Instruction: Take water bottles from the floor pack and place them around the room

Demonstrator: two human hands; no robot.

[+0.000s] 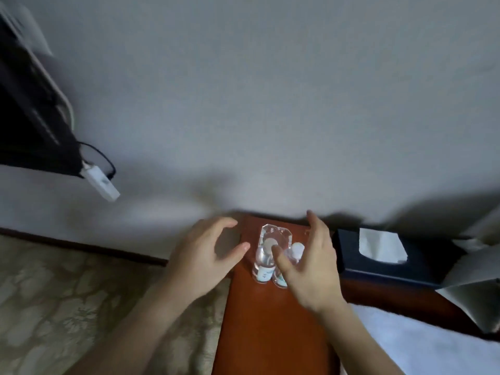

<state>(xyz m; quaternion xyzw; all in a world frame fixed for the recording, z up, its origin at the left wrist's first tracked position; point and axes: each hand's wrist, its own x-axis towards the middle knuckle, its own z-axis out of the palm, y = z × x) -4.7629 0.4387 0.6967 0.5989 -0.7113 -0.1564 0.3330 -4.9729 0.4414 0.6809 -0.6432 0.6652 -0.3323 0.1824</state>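
pale grey wall (257,90) fills most of the view, bare across its middle, with a dark baseboard (81,246) running along its foot at the left. patterned beige carpet (54,307) covers the floor at lower left, open and uncluttered. a reddish-brown wooden ledge (270,320) runs up the centre to the wall, narrow, its left edge dropping straight to the carpet and its far end butting the wall. at upper left a black device (24,117) hangs on the wall with a white adapter (101,185) and a looped black cable (105,161) beneath it. on the right a dark tissue box (384,255) sits near the wall with a white tissue (381,246) standing out of its slot; white bedding (419,347) lies below it. two clear water bottles stand upright and touching near the far end of the ledge: the left bottle (263,255), seen from above with a pale cap and a light label low on its side, and the right bottle (293,251), partly hidden. the left hand (208,258) hovers just beside the left bottle, fingers curled and spread, holding nothing. the right hand (311,263) is spread over the right bottle, thumb by the left bottle's cap; whether it grips cannot be told.
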